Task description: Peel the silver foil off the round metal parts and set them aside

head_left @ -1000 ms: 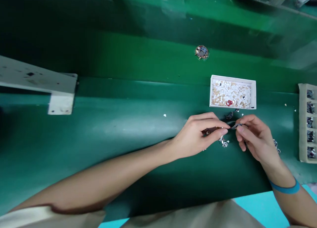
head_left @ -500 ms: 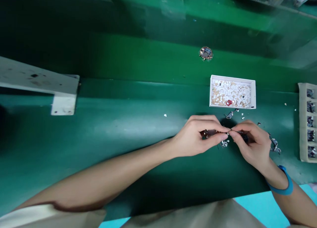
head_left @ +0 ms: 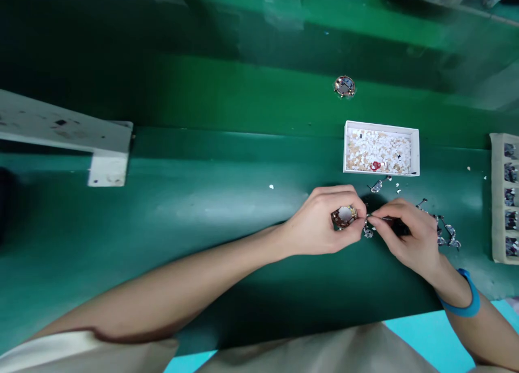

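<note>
My left hand is closed around a small round part with a coppery rim and a pale face, held just above the green bench. My right hand pinches a thin dark tool or small metal piece whose tip points at the round part's right edge. The two hands nearly touch. Small shiny metal pieces lie on the bench right under the fingertips.
A white box of pale chips with a red bit stands just behind the hands. Another round part lies farther back. A compartment tray holding dark parts is at the right edge, loose metal pieces beside it, a white bracket at left.
My left hand has turned the round part so its pale face shows. My right hand moved down and left, closing in on the part. The view drifted slightly.
</note>
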A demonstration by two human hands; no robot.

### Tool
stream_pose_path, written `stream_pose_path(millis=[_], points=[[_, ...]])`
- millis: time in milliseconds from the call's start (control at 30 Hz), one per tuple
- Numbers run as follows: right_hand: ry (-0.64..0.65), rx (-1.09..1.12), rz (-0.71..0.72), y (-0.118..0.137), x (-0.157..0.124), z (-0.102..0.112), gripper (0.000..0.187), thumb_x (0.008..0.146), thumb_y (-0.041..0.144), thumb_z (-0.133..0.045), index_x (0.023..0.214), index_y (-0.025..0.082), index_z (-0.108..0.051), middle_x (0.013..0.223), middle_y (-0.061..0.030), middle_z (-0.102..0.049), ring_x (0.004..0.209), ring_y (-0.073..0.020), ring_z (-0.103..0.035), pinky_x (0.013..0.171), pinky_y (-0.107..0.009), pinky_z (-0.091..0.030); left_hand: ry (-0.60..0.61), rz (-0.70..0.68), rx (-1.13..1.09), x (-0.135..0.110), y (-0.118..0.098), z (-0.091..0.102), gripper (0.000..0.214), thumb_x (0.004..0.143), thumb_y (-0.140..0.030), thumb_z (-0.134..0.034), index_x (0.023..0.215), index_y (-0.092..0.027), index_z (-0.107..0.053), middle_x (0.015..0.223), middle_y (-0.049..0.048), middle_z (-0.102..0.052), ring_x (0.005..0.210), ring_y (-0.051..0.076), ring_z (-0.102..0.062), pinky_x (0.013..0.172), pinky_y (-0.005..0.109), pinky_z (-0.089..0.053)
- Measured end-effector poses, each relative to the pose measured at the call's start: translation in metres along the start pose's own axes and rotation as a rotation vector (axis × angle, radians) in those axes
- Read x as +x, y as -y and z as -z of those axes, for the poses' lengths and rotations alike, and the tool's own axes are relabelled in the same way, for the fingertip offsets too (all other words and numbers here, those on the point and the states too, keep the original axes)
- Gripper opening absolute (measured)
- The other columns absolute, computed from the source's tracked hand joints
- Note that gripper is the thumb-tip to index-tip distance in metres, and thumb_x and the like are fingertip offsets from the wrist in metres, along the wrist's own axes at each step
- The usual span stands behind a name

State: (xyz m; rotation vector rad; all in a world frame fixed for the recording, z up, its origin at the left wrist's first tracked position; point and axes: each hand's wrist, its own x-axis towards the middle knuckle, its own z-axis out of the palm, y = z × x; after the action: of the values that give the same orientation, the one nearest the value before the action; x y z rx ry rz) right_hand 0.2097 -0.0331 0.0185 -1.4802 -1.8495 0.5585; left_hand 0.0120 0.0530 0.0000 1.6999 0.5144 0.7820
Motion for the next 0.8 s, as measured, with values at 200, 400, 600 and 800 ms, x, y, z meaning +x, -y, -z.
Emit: stream_pose_path(millis=[200,400,600,800], points=[[-0.002,-0.072,-0.022,0.002,0.001,0.000,0.005,0.101,0.022,-0.068,0.096,0.023,-0.066,0.081,-0.0002,-0.073,0.067,-0.0142,-0.068,0.064,-0.027,-0.055,-0.039,0.041,-0.058,0.000,0.000,-0.001,0.010,0.079,-0.008,-0.064,0.072,-0.016,-0.061,0.074,0.0004,-0.060,0.057,0.009,-0.051,0.052,0.022,-0.039],[-0.168,-0.118,-0.123,-0.005,0.001,0.009,0.008,0.097,0.027,-0.073,0.093,0.023,-0.068,0.081,0.0005,-0.073,0.063,-0.0137,-0.066,0.060,-0.026,-0.053,-0.199,0.355,-0.253,0.001,-0.001,0.001,0.044,0.109,-0.048,-0.042,0.094,-0.015,-0.068,0.065,-0.0009,-0.055,0.049,0.009,-0.045,0.045,0.022,-0.037],[-0.173,-0.115,-0.099,-0.007,0.001,0.008,0.007,0.097,0.027,-0.074,0.094,0.023,-0.068,0.083,0.0013,-0.073,0.063,-0.0126,-0.066,0.061,-0.024,-0.053,-0.084,0.183,-0.105,-0.004,0.005,-0.003,0.025,0.102,-0.020,-0.052,0.125,-0.016,-0.060,0.094,0.0042,-0.069,0.072,0.013,-0.063,0.064,0.024,-0.050],[-0.166,-0.099,-0.069,0.005,0.002,0.000,0.007,0.098,0.027,-0.071,0.092,0.023,-0.068,0.080,0.0014,-0.073,0.061,-0.0126,-0.066,0.058,-0.024,-0.053,-0.087,0.130,-0.059,-0.004,0.006,-0.008,0.036,0.091,-0.010,-0.059,0.126,-0.016,-0.058,0.110,0.0079,-0.076,0.076,0.013,-0.069,0.064,0.023,-0.052]])
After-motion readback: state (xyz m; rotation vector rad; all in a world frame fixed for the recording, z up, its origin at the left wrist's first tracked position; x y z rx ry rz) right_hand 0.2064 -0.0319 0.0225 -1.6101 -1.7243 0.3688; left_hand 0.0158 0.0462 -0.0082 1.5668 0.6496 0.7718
